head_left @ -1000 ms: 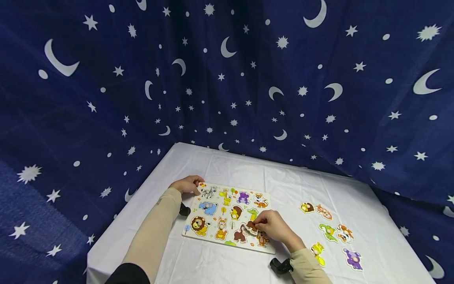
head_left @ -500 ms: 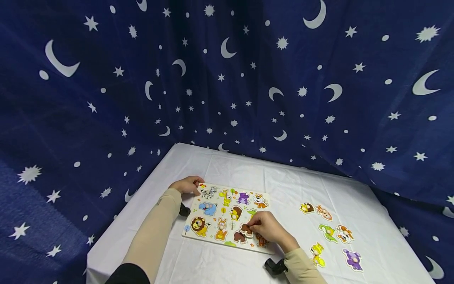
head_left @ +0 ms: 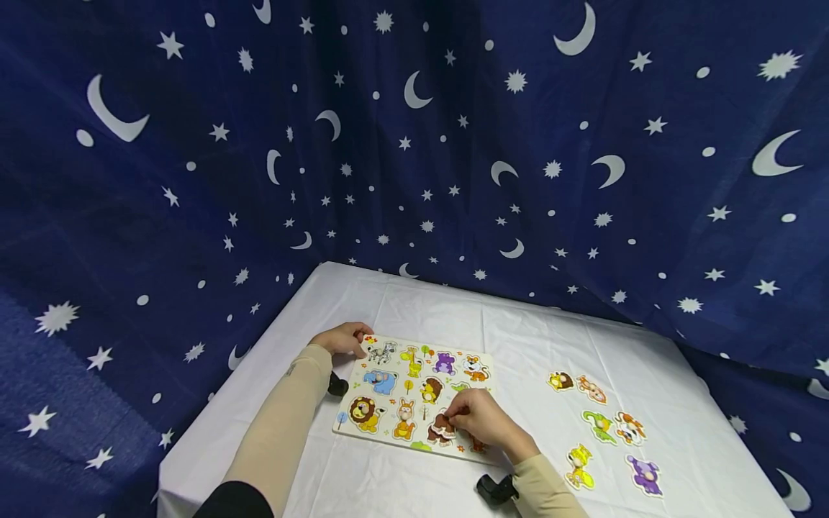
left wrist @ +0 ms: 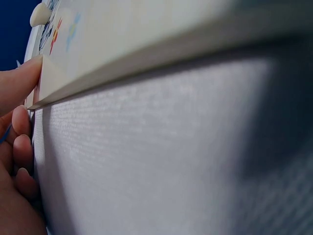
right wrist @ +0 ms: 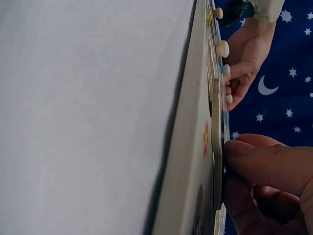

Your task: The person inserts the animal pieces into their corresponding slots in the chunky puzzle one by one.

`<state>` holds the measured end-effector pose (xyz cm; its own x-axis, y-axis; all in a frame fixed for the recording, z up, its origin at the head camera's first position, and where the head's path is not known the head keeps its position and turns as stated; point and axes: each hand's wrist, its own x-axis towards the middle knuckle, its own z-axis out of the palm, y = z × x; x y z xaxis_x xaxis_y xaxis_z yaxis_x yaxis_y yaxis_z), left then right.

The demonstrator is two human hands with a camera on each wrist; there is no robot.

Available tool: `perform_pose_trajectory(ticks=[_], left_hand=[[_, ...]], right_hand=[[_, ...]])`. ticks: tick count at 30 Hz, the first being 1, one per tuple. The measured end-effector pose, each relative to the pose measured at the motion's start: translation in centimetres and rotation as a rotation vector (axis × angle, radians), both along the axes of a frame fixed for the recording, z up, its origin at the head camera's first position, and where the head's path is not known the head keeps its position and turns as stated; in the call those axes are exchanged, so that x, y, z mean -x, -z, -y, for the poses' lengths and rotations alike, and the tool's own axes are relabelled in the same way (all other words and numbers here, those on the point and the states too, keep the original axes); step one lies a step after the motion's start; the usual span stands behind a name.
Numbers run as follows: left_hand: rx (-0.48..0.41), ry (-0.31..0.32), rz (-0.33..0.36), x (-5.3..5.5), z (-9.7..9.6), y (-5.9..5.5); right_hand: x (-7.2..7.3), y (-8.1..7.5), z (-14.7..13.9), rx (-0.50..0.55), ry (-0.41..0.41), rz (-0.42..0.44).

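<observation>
A wooden animal puzzle board [head_left: 391, 403] lies on the table. My left hand [head_left: 340, 338] grips its far left corner; in the left wrist view the thumb [left wrist: 19, 85] is at the board's edge, with the other fingers curled below. My right hand [head_left: 482, 417] pinches a brown animal puzzle piece [head_left: 440, 429] over the near right part of the board, above a brown picture. Seen from the right wrist, this piece [right wrist: 217, 152] stands slightly proud of the board's surface, close along it. The fingers hide where they grip. A lion [head_left: 365, 414] and a kangaroo [head_left: 404, 419] show on the board's near row.
Right of the board lie several loose pieces: a hedgehog [head_left: 560, 381], an orange animal [head_left: 591, 388], a green crocodile [head_left: 600, 426], a tiger [head_left: 630, 428], a yellow giraffe [head_left: 579, 467] and a purple hippo [head_left: 644, 475]. A starry blue curtain [head_left: 414, 180] hangs behind the white-covered table.
My right hand has moved left with the brown piece, bringing it from beside the brown picture to over it. My left hand stays at the board's corner.
</observation>
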<state>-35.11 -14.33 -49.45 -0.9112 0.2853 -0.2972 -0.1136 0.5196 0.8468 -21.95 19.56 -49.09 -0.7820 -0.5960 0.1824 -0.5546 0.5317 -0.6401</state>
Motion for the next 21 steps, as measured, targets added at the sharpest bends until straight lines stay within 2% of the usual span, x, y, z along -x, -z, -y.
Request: perform_pose_trajectory(ticks=[8, 14, 21], left_hand=[[0.007, 0.039, -0.016, -0.22, 0.15, -0.42], [0.006, 0.007, -0.003, -0.02, -0.07, -0.20], [0.003, 0.002, 0.007, 0.20, -0.01, 0.03]], right_hand=[[-0.13, 0.11, 0.45, 0.012, -0.038, 0.002], [-0.15, 0.15, 0.76, 0.016, -0.038, 0.039], [-0.32, 0.04, 0.96, 0.008, -0.035, 0.044]])
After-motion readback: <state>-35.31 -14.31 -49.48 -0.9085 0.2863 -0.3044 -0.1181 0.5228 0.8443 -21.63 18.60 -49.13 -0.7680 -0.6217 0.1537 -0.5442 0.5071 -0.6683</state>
